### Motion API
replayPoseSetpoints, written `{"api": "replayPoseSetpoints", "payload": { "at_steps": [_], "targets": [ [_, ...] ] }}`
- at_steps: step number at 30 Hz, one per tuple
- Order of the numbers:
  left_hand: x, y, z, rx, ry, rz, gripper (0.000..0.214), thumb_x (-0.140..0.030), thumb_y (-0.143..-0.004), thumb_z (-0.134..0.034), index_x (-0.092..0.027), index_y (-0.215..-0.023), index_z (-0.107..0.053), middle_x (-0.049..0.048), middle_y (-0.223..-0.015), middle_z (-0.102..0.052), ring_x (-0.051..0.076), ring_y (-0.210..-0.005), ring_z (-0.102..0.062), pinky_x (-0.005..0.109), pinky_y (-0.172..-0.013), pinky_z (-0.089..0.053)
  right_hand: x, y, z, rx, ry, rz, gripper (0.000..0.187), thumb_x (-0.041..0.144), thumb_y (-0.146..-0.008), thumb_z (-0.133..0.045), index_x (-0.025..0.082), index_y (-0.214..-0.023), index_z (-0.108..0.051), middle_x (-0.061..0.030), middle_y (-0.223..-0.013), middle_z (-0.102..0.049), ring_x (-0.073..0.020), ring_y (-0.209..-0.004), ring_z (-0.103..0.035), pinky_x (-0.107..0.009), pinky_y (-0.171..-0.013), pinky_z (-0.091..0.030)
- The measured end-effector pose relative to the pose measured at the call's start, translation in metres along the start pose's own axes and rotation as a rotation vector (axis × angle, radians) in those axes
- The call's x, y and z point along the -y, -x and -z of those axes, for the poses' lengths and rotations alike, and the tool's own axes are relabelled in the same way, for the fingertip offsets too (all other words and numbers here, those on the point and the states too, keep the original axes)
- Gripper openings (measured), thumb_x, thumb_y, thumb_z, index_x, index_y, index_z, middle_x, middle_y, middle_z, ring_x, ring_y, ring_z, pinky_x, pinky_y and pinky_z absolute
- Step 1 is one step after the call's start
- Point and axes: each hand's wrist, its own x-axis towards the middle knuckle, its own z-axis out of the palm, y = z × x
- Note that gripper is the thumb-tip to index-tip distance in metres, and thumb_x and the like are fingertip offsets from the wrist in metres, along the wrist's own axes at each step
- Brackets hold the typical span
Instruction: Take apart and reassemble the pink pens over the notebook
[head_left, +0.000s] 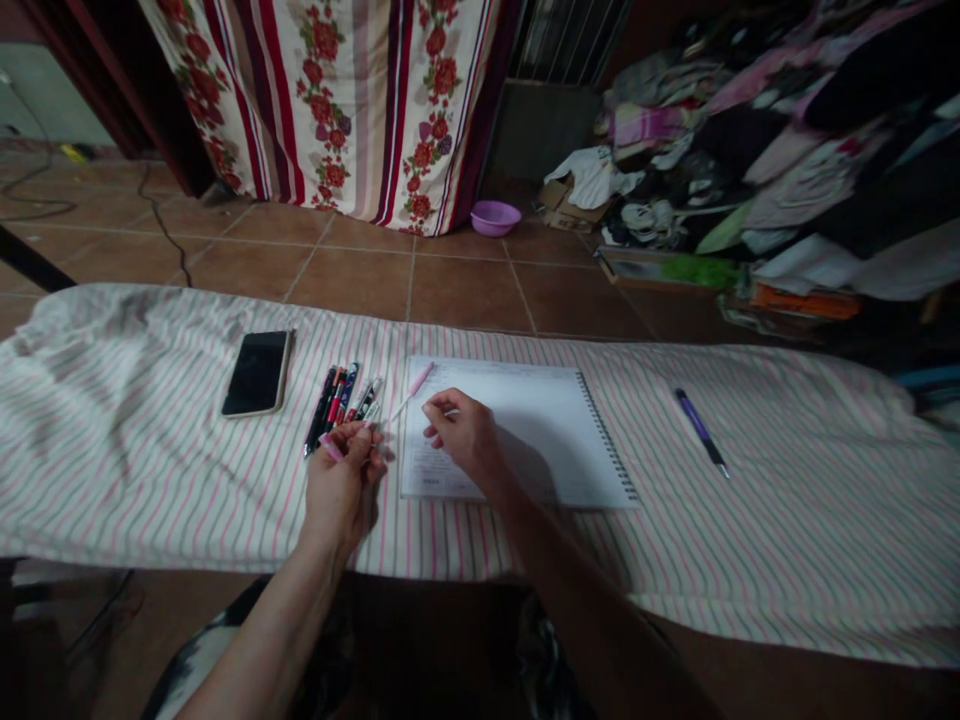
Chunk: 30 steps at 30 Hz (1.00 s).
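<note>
My left hand (343, 482) is closed around a pink and white pen (411, 394), which slants up to the right over the corner of an open spiral notebook (540, 420). My right hand (463, 437) rests on the notebook's left page, its fingertips pinched on a small white piece I cannot make out. Several pens (341, 400) lie in a row just left of the notebook, close to my left fingertips. The notebook lies on a pink-striped cloth (150, 450) covering a low surface.
A dark phone (257, 373) lies face up left of the pens. A purple pen (701, 431) lies alone to the right of the notebook. Beyond are a tiled floor, a floral curtain (352, 100), a purple bowl (494, 217) and a heap of clothes (772, 150).
</note>
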Motion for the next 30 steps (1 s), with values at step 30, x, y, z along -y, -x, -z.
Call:
{"api": "replayPoseSetpoints", "payload": {
  "at_steps": [30],
  "targets": [
    [0.005,0.005,-0.012,0.064,-0.047,0.062,0.030,-0.022,-0.055,-0.073,-0.012,-0.078,-0.055,-0.0007,-0.061,-0.062,0.003,-0.039,-0.045,0.014,-0.037,-0.026,0.016,-0.050,-0.002,0.112,0.586,-0.227,0.027,0.030,-0.074,-0.051,0.012,-0.063,-0.067,-0.0079,-0.060,-0.070,-0.0108,-0.039,-0.058,-0.017,-0.037,-0.039]
  ]
}}
